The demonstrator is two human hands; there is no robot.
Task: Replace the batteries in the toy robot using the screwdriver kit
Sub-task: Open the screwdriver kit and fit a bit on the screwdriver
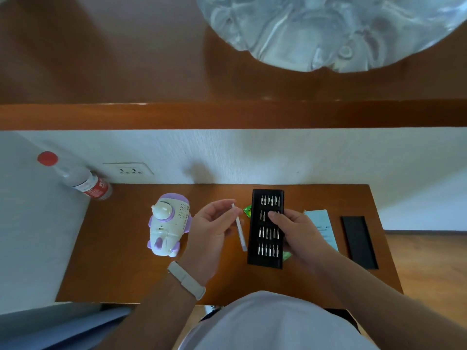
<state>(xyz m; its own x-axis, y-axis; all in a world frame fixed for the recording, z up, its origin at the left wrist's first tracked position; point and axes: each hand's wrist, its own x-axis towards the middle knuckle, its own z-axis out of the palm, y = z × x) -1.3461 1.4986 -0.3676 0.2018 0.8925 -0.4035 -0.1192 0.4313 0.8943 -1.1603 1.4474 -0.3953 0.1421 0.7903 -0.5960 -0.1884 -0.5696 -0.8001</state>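
Nearest the camera is the person's pale shirt front, with both forearms reaching out over the brown worktop (113, 248). A light band (185, 280) circles the left wrist.

The left hand (212, 223) is raised just above the surface, palm turned partly up. It pinches the slim silver screwdriver (238, 228) near its upper end between thumb and fingertips, and the shaft slants down toward the person.

Just right of it lies the open black bit tray (266, 228), with four rows of small metal bits standing in their slots. The right hand (295, 231) lies over the tray's right side with its fingertips (271, 214) on the second row. I cannot tell whether they grip a bit or only touch.

A small green packet (247, 210) shows between the screwdriver and the tray. The toy robot (169, 223), white and purple, lies on the worktop just left of the left hand, untouched.

To the right of the tray are a pale blue leaflet (321, 228) and then a flat black lid (358, 241), apart from each other.

Farther back, a clear bottle (75, 178) with a red cap stands in the far left corner beside a wall socket (129, 169). A wooden shelf (227, 114) runs overhead.
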